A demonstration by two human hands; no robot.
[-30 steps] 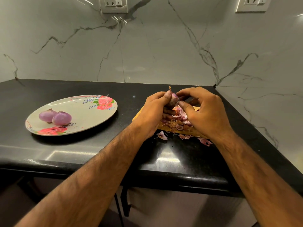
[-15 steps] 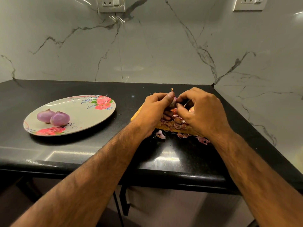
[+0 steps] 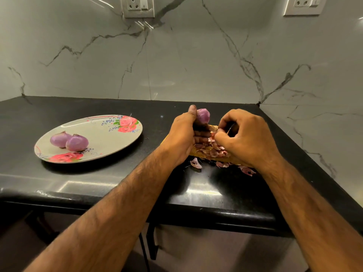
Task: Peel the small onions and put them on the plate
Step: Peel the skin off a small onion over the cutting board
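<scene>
Nearest us, our two bare forearms reached up over the front edge of the black surface, which shone in patches under the light. Past that edge, loose peel scraps lay on the surface just in front of a yellow board, and a heap of peel covered the board between our hands. Our left hand stood over the board's left end with its fingers curled and its thumb upright. It gripped a purple onion that rose above the fist, clear of the board, and the part we could see was bare of brown skin. Our right hand hung just to the right, apart from the onion, with its fingers curled in and its thumb tip meeting the forefinger over the heap. We could not tell whether anything was pinched there. Well to the left, apart from the board, a flowered plate sat on the surface. On its left half two peeled onions lay touching, side by side. Beyond everything rose a grey marble wall with dark veins, meeting a second wall at the surface's far right corner. Two sockets were set high on it.
</scene>
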